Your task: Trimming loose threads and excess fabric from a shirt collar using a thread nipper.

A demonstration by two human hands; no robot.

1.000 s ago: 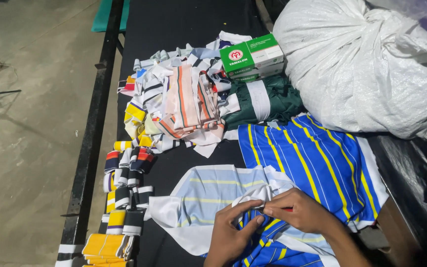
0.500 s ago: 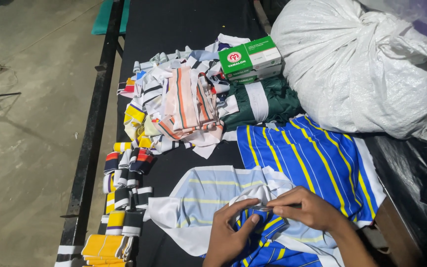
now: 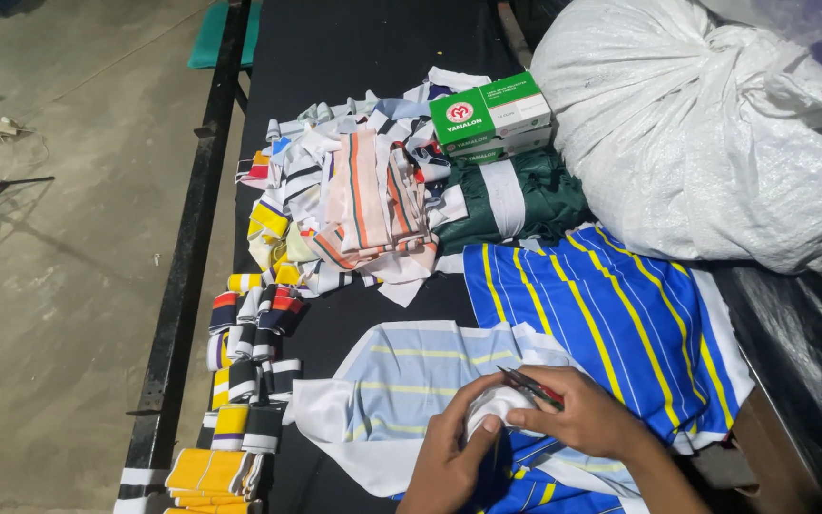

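Now the left hand [image 3: 449, 457] grasps a white cloth fold [image 3: 495, 405] while the right hand [image 3: 587, 414] grips small scissors [image 3: 530, 385], so trimming seemingly needs a careful snip.

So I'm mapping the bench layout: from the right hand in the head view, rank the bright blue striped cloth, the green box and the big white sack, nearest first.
From the right hand:
1. Bright blue striped cloth, just beyond it.
2. Green box, far up the table, left of the sack.
3. Big white sack, upper right; too close to the box to call firmly.

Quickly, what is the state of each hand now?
Left hand: closed on the white fabric.
Right hand: closed on small snips with red handles, fingertips also on the white fabric.
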